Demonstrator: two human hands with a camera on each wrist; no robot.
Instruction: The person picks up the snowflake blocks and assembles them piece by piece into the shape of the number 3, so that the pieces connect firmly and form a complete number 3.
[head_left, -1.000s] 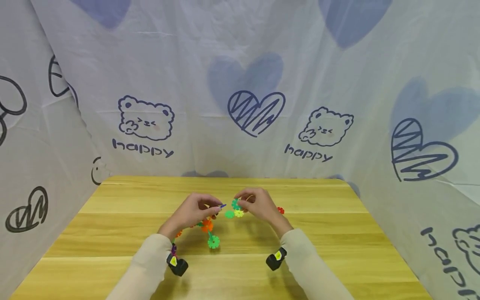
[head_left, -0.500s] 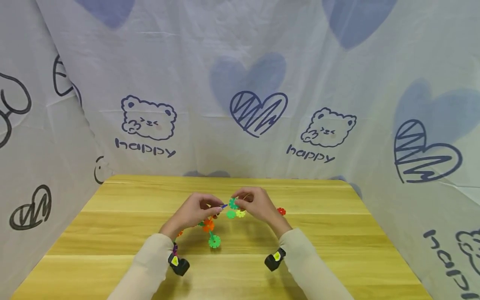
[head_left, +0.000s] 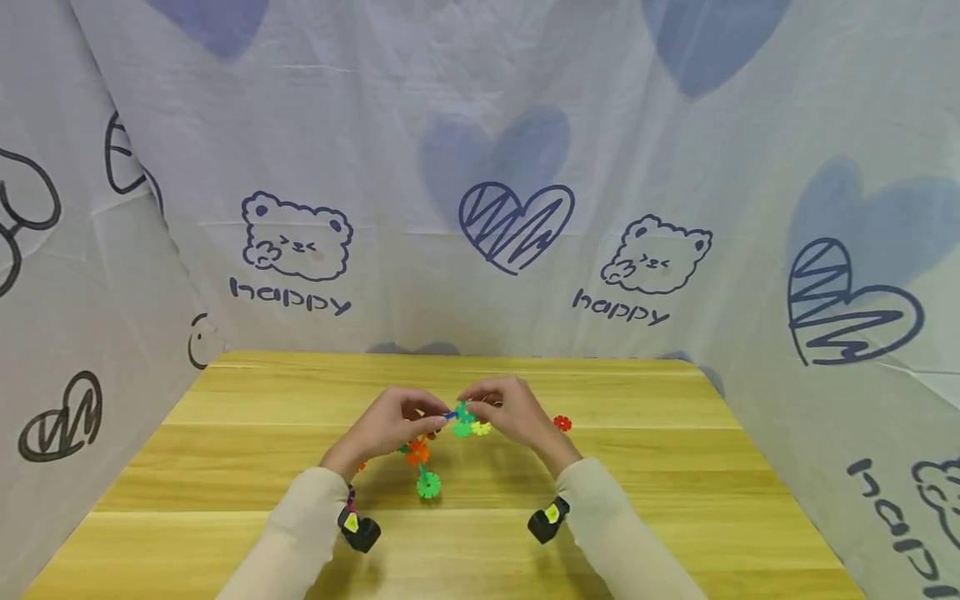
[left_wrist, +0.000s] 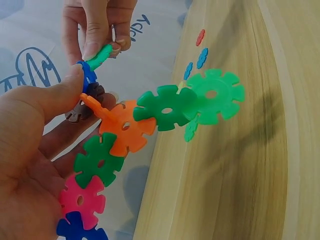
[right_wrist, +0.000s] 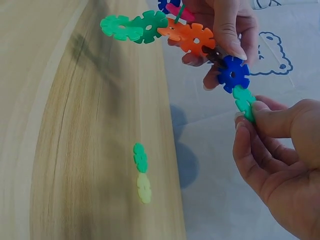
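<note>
The word "happy" was printed under both bear drawings (head_left: 296, 237) on the pale cloth (head_left: 405, 250) at the back, and again, cut off by the frame edge, on the right side; the yellow marks on the black wrist cameras (head_left: 360, 531) were too small to read. The cloth, patterned with scribbled and solid blue hearts, walled in the back and both sides of a light wood-grain table (head_left: 637, 500). On the wood, a loose green disc (right_wrist: 140, 158) lay end to end with a yellow disc (right_wrist: 144, 188), a red disc (head_left: 562, 423) sat farther right, and two small blue discs (left_wrist: 202, 58) showed near it. Above the table, the left hand (head_left: 393, 417) pinched a blue disc (right_wrist: 233, 72) at the end of a branching chain (right_wrist: 196, 40) of notched brown, orange, green, pink and dark-blue pieces. The right hand (head_left: 510, 408) had thumb and fingers clamped on a teal-green disc (right_wrist: 244, 103), whose edge met the blue disc's rim; how deeply their slots engaged could not be told. A second earlier, a gap had separated those two pieces; the right hand had since moved leftward and closed it, while the red disc stayed put.
</note>
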